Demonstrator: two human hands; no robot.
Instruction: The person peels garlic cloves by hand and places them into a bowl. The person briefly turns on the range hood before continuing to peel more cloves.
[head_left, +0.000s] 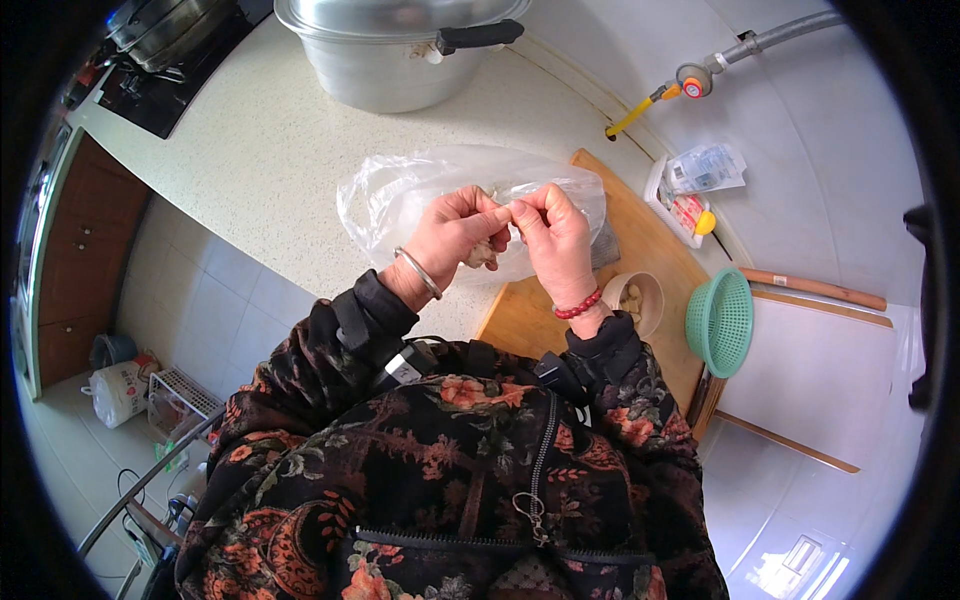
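Note:
A pale, papery bulb, apparently garlic, shows below the curled fingers of my left hand, which holds it. My right hand meets the left thumb with its own thumb and forefinger in a pinch. The small piece between the fingertips is mostly hidden. Under both hands a clear plastic bag lies spread on the counter and partly over a wooden board. Beside my right wrist stands a light-coloured bowl with several pale pieces, apparently garlic cloves, in it.
A large lidded aluminium pot stands at the back of the speckled counter. To the right are a green plastic colander, a white basket of packets and a wooden rod. A gas hose with a valve runs along the wall.

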